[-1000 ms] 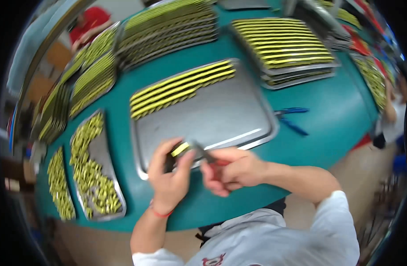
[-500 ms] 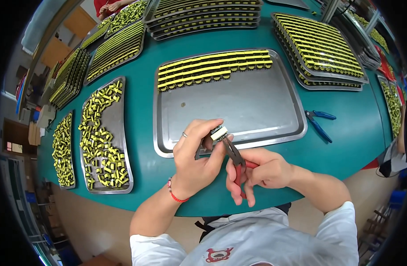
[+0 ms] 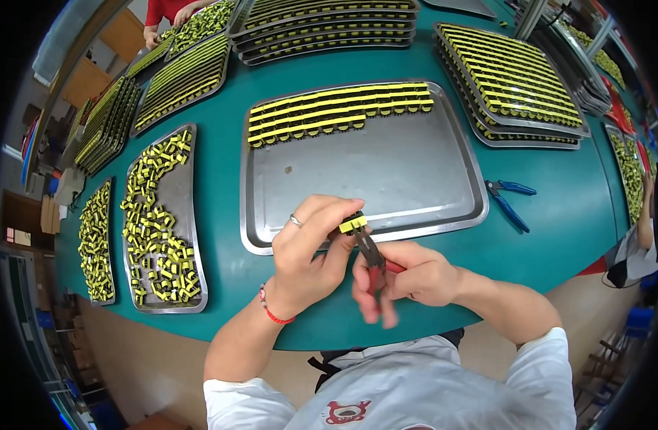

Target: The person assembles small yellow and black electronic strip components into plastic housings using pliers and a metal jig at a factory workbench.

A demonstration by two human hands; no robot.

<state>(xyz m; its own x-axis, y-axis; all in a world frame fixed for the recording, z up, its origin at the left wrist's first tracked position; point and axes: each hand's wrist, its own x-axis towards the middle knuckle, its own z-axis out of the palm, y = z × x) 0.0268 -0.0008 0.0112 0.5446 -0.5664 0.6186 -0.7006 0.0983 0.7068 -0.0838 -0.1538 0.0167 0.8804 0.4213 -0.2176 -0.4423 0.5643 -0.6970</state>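
So far the big steel tray (image 3: 386, 172) at the middle of the tabletop (image 3: 558, 215) is only partly filled: three full rows of small yellow-and-black parts (image 3: 336, 111) line its far edge, with a shorter fourth row begun below them at the left. Most of the tray floor is still bare, apart from a tiny speck, so by my reading the bulk of the laying-out remains.

The left hand (image 3: 307, 258) is clamped on one yellow-topped part (image 3: 353, 223), pinched between thumb and fingertips just above the tray's near rim. The right hand (image 3: 408, 276) is wrapped shut around the red handles of a pair of pliers (image 3: 372, 258), whose dark nose meets the underside of that part. The two hands are close together, nearly touching, over the near edge of the tabletop.

Toward the left edge, a narrow tray (image 3: 160, 222) holds a loose heap of the same parts, too many and too jumbled to count; it looks like a good stock still waiting. A second narrow tray (image 3: 96, 244) of loose parts lies farther left. Stacks of fully lined trays (image 3: 508, 79) stand along the far edge and far-right corner; at least four stacks show, though the exact tray count in each is hidden.

One pair of blue-handled pliers (image 3: 512, 199) lies idle right of the big tray, so two pairs in all
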